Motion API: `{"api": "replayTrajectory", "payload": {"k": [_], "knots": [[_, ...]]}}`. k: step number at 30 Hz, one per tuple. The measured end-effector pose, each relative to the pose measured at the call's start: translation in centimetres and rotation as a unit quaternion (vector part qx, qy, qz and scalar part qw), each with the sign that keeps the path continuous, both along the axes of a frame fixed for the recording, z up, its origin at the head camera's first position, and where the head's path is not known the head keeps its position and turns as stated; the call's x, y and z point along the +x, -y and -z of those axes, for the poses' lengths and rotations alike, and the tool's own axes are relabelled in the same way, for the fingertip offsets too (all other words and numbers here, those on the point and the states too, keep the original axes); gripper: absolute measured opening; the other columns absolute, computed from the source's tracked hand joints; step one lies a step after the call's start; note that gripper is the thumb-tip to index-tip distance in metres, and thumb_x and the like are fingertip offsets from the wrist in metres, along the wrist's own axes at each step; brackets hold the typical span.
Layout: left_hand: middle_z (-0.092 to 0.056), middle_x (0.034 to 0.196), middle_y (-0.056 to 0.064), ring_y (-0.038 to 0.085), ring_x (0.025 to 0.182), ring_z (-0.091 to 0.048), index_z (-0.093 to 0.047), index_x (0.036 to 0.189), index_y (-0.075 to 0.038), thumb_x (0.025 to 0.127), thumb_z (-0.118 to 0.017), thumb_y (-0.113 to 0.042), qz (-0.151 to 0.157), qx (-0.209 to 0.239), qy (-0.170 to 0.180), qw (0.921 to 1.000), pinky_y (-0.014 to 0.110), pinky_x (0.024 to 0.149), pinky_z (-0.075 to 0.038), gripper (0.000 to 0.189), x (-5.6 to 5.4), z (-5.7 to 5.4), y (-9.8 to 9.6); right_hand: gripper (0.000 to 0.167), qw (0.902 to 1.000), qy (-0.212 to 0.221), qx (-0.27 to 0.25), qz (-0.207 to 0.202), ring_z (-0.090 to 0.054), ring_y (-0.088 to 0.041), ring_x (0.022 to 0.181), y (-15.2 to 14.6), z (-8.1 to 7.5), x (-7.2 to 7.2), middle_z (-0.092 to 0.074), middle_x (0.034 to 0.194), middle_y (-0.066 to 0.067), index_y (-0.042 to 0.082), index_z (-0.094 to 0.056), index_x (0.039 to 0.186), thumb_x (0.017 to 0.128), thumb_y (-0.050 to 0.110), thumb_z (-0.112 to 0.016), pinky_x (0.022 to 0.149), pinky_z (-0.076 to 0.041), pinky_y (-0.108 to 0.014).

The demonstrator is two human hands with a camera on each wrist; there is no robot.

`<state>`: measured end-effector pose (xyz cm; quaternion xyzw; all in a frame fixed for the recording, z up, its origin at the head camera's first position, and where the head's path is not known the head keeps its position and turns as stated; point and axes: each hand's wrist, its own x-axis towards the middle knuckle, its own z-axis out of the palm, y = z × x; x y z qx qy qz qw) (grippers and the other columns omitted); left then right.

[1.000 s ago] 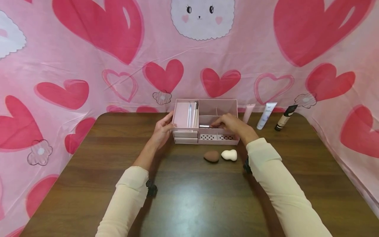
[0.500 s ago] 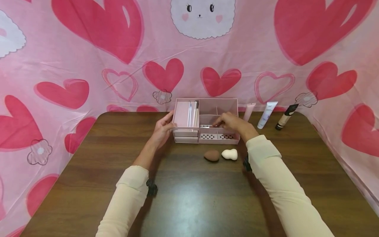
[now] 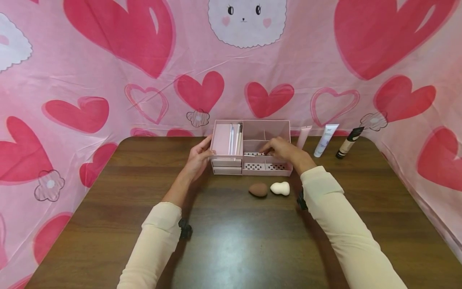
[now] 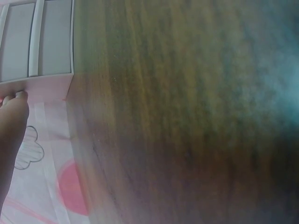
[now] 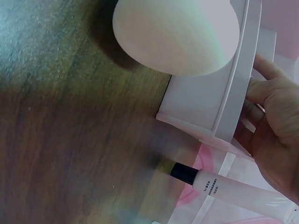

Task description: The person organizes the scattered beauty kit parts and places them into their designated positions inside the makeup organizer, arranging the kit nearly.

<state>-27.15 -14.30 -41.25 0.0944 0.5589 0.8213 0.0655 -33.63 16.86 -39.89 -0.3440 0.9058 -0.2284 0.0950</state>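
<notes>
A pink makeup organizer [image 3: 266, 173] stands at the back of the table. My left hand [image 3: 199, 157] braces its left side, thumb at the front corner; in the left wrist view fingertips [image 4: 19, 94] touch the side wall. My right hand [image 3: 279, 148] reaches into the middle compartment from the right. Its fingers bend down behind the front wall in the right wrist view, tips hidden, so whether they hold something is unclear. Slim makeup brushes [image 3: 238, 139] and pale sticks [image 3: 231, 139] lean in the left compartment. Two dotted trays [image 3: 254, 166] line the front.
A brown makeup sponge [image 3: 258, 190] and a white makeup sponge [image 3: 280, 188] lie before the organizer. To its right stand a pink tube [image 3: 303, 137], a white-lavender tube [image 3: 326, 140] and a beige, black-capped bottle [image 3: 349, 143]. A heart-patterned cloth [image 3: 231, 96] hangs behind.
The slim shiny item by my right fingers has sunk low behind the compartment's front wall, mostly out of sight. My right fingers shift slightly right. The left hand stays put.
</notes>
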Motion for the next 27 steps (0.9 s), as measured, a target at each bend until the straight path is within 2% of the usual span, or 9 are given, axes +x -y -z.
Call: {"api": "replayTrajectory", "payload": {"k": [5,11,20,24,27], "knots": [[-0.014,0.17,0.021,0.022,0.139,-0.033,-0.015,0.159,0.007,0.091,-0.037,0.016,-0.003,-0.001,0.003,1.0,0.011,0.094,-0.047,0.072,0.1,-0.1,-0.1,0.043,0.9997,-0.022,0.007,0.009,-0.073,-0.033,0.101,-0.1,0.1,0.3,-0.077,0.111,-0.018,0.001,-0.075,0.117,0.086,-0.017,-0.051,0.092,-0.059,-0.046],[-0.013,0.171,0.02,0.029,0.148,-0.025,-0.015,0.159,0.008,0.093,-0.037,0.016,-0.005,0.009,0.009,0.9999,0.01,0.094,-0.047,0.07,0.1,-0.1,0.0,0.033,0.9978,-0.058,-0.017,0.026,-0.073,-0.033,0.102,-0.2,0.2,0.9,-0.077,0.108,-0.018,-0.001,-0.074,0.118,0.091,-0.009,-0.058,0.091,-0.059,-0.048],[-0.012,0.171,0.02,0.031,0.149,-0.022,-0.014,0.159,0.008,0.092,-0.036,0.016,-0.006,0.007,0.002,1.0,0.01,0.092,-0.047,0.071,0.3,-0.3,0.0,0.028,0.991,-0.047,-0.093,0.085,-0.071,-0.028,0.091,-1.1,-0.9,2.5,-0.077,0.106,-0.02,0.0,-0.073,0.121,0.095,0.001,-0.064,0.081,-0.059,-0.044],[-0.011,0.171,0.019,0.03,0.148,-0.023,-0.014,0.159,0.007,0.092,-0.036,0.016,0.0,0.0,0.003,1.0,0.011,0.093,-0.047,0.071,0.3,-0.2,0.0,0.028,0.9891,-0.05,-0.109,0.086,-0.072,-0.026,0.091,-1.8,-1.4,3.3,-0.078,0.106,-0.018,0.002,-0.073,0.122,0.095,0.002,-0.065,0.081,-0.061,-0.044],[-0.011,0.171,0.019,0.029,0.147,-0.025,-0.014,0.159,0.007,0.091,-0.036,0.016,0.0,-0.002,0.004,1.0,0.011,0.094,-0.047,0.072,0.2,-0.2,0.0,0.029,0.9893,-0.053,-0.115,0.071,-0.071,-0.025,0.091,-2.2,-1.7,4.1,-0.077,0.111,-0.018,0.001,-0.072,0.123,0.095,0.002,-0.065,0.083,-0.061,-0.046]]}}
